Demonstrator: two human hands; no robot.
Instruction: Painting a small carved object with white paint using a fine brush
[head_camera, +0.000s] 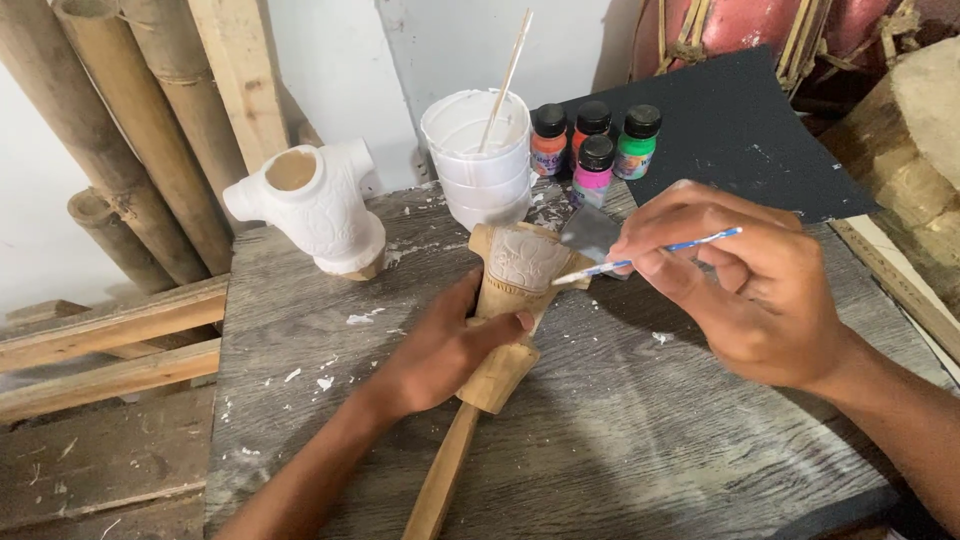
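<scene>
Left hand (445, 350) forward with its grip curled closed, right hand (745, 285) raised, fingertips pinched together.

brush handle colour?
Blue and white, thin brush in right hand; head view.

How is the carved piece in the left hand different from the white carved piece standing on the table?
The held carving is mostly bare wood, white only on its top; the standing carving is white all over. The left hand grips the held one, tilted, while the standing one rests upright, untouched. Both show relief patterns.
</scene>
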